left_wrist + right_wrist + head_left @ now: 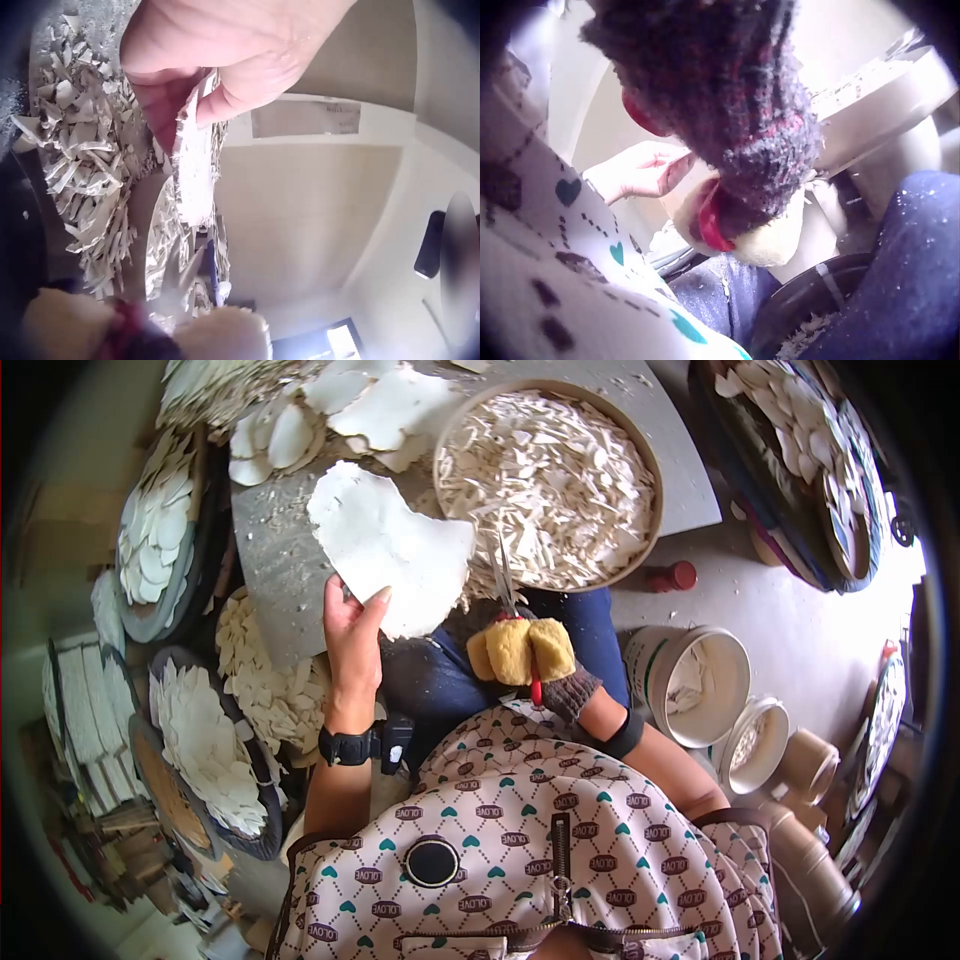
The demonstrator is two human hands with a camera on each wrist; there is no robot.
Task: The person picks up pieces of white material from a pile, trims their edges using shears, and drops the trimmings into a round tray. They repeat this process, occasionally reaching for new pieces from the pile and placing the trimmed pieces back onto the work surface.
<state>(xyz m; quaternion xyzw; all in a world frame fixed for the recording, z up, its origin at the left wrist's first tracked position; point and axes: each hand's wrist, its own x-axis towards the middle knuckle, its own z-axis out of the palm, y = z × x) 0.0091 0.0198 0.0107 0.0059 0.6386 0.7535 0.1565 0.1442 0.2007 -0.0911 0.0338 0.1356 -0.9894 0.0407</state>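
Observation:
My bare left hand (352,635) pinches the lower edge of a large, flat white sheet (395,555) between thumb and fingers. The sheet has an uneven, ragged outline; its material is not plain to see. In the left wrist view the sheet (196,161) appears edge-on, with a rough, fibrous rim. My right hand (525,655), in a dark knitted glove with thick yellow pads on the fingers, grips red-handled scissors (504,582). Their blades point away from me, just right of the sheet. A red handle loop (716,221) shows among the gloved fingers in the right wrist view.
A round tray (657,510) heaped with white strips stands on the grey table (690,480). More white sheets (385,405) lie at its back left. Baskets of white pieces (205,745) crowd the left. White buckets (740,670) and a red object (672,576) are at right.

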